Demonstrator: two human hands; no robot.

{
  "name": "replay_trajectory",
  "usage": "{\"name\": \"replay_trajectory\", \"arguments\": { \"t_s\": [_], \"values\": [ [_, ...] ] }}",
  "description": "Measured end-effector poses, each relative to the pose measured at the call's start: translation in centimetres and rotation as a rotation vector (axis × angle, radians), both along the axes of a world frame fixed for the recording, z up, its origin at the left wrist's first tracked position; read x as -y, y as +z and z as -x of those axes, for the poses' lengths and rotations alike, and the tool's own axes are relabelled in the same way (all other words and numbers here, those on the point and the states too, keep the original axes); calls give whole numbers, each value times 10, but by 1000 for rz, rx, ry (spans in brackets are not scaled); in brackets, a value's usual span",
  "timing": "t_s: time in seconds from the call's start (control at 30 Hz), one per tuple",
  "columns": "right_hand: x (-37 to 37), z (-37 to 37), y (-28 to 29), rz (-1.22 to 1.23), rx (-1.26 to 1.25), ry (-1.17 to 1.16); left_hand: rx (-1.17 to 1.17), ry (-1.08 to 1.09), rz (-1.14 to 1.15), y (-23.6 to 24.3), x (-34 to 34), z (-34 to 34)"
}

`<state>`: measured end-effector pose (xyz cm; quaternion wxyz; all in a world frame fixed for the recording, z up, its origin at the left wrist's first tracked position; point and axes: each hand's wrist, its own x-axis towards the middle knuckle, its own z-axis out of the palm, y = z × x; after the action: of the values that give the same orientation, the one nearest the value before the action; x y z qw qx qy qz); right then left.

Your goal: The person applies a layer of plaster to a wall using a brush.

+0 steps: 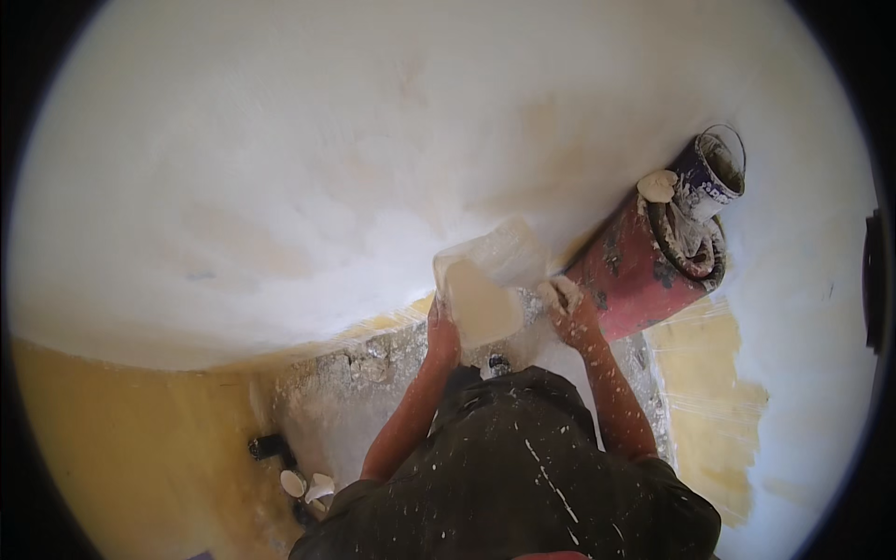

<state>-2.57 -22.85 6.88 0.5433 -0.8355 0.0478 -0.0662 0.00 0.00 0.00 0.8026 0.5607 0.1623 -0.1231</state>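
In front of my body I hold a pale, cloudy plastic tub (pixel 518 245) with a smooth cream-coloured mass (pixel 481 303) in it. My left hand (pixel 442 329) grips its left side, the fingers partly hidden by the tub. To the right of the tub is my right hand (pixel 567 306), smeared with white paste and slightly blurred. Its fingers are curled in; whatever they hold, if anything, cannot be made out. White splashes dot my right forearm.
A red drum (pixel 616 266) stands at the right by the wall, with a dark paint bucket (pixel 709 175) on top and a pale lump (pixel 658 186) beside the bucket. A white-smeared wall (pixel 280 168) rises ahead. Pale containers (pixel 293 483) and a dark object (pixel 266 447) lie at lower left.
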Motion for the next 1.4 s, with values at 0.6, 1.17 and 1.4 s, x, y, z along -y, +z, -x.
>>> {"name": "replay_trajectory", "arguments": {
  "t_s": [0.6, 1.17, 1.4],
  "values": [
    [59, -88, -173, -802, -387, -56, -27, 37, 126, -15, 5, 19],
    [64, -86, 183, -670, 126, 72, -46, 8, 164, -2, 18, 27],
    [40, -118, -47, -752, -208, -73, -68, 0, 74, 1, 12, 28]
  ]
}}
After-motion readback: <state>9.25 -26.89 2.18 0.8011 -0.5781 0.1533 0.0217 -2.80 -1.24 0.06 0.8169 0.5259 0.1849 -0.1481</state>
